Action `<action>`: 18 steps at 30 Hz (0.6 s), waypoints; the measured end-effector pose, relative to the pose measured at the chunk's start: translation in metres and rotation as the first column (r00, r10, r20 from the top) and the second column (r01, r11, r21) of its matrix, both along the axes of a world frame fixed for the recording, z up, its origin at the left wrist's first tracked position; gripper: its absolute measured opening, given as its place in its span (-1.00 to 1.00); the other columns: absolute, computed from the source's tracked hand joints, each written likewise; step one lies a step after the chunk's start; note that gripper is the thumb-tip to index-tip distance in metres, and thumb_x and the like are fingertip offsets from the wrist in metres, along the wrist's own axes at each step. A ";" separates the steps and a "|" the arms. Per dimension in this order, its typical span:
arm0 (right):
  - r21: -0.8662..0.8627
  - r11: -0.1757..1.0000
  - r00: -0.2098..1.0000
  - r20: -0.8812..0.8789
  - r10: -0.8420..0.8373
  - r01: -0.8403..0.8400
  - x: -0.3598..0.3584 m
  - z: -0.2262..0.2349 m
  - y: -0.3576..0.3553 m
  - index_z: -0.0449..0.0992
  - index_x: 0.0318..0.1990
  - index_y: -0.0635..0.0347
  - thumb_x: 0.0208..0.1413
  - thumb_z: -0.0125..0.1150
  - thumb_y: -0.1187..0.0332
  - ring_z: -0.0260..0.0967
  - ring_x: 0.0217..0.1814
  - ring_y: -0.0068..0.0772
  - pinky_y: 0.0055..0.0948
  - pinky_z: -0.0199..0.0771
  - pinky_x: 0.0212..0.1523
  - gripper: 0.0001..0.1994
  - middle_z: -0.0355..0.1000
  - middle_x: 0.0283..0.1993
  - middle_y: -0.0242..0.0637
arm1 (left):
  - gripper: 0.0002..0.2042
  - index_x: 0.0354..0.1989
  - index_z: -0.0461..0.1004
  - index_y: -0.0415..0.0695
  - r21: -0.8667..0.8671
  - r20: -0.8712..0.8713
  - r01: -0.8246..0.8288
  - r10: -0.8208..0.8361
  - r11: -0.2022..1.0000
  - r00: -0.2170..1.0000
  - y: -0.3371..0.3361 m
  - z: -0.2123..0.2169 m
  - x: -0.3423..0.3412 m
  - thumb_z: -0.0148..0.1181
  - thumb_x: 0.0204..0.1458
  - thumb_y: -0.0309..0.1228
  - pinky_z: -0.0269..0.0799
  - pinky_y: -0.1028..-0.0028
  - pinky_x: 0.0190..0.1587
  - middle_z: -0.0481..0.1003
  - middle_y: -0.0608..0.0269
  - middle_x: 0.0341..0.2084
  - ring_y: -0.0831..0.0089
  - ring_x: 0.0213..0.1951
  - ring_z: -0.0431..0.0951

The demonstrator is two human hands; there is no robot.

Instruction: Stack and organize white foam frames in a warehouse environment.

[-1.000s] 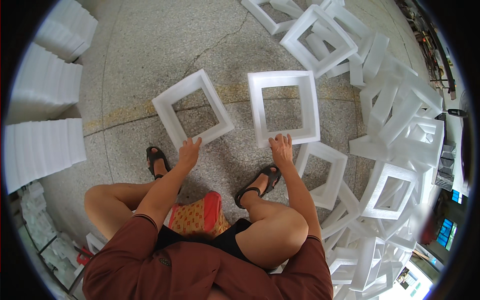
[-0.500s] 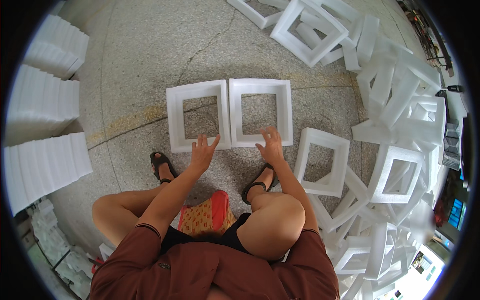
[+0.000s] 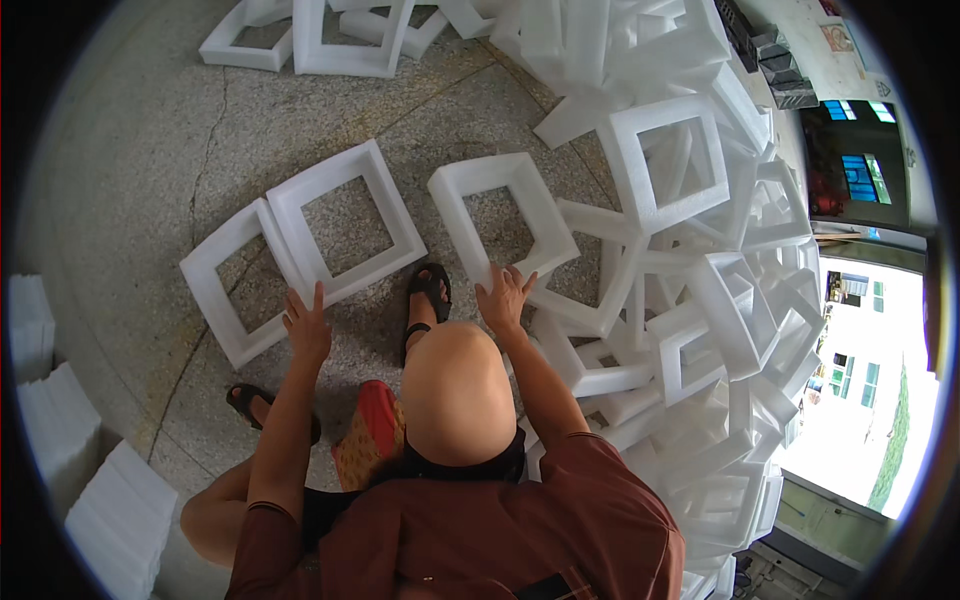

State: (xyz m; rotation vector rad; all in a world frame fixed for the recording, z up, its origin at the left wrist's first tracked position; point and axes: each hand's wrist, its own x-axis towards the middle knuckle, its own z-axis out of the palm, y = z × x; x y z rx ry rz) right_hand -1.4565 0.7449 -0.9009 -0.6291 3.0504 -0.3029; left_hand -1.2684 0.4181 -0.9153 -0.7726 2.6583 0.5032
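Two square white foam frames lie side by side on the floor: the left frame and the middle frame. My left hand, fingers apart and holding nothing, is at the near ends of these two, where they meet. To their right, a third white foam frame lies near a heap of similar ones. My right hand reaches to its near edge with fingers spread. The fingertips appear to touch that edge without wrapping round it.
A large heap of white foam frames spreads along the right, with more frames at the far side. White foam stacks stand at the lower left. A red and patterned cloth item is between my legs.
My view has turned to the right, toward the heap. My right hand has moved from the paired frames to the third frame. My left hand stays near the pair.
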 end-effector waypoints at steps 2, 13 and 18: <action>-0.119 0.991 0.998 -0.034 -0.062 0.057 0.003 0.046 -0.018 0.36 0.18 0.20 -0.13 0.42 0.31 0.20 0.30 0.01 0.39 -0.36 0.41 -0.35 0.52 -0.11 -0.11 | -0.21 0.41 0.09 0.15 -0.006 -0.057 -0.035 0.035 0.999 0.998 0.005 0.032 -0.016 0.29 -0.03 -0.51 0.13 -0.18 0.23 -0.06 -0.29 0.35 -0.26 0.38 -0.04; -0.266 0.764 0.804 -0.292 0.517 -0.588 -0.026 0.183 -0.067 0.47 0.14 0.05 -0.20 0.49 0.28 0.07 0.42 0.12 0.27 -0.09 0.41 -0.37 0.49 -0.12 -0.18 | -0.35 0.30 0.25 0.05 -0.431 -0.322 0.617 -0.751 0.659 0.577 0.030 0.229 -0.133 0.15 -0.04 -0.64 0.49 0.16 0.05 0.21 -0.02 0.26 0.09 0.39 0.10; -0.555 0.752 0.921 -0.346 0.180 -0.356 -0.093 0.208 -0.023 0.24 0.33 0.07 -0.08 0.50 0.14 -0.06 0.46 0.25 0.05 0.06 0.39 -0.20 0.04 0.37 0.11 | -0.67 -0.06 0.42 -0.11 -0.401 -0.323 0.429 -0.563 0.809 0.760 -0.019 0.204 -0.078 0.10 -0.03 -0.67 0.58 0.22 -0.16 0.39 0.12 -0.22 0.12 0.02 0.43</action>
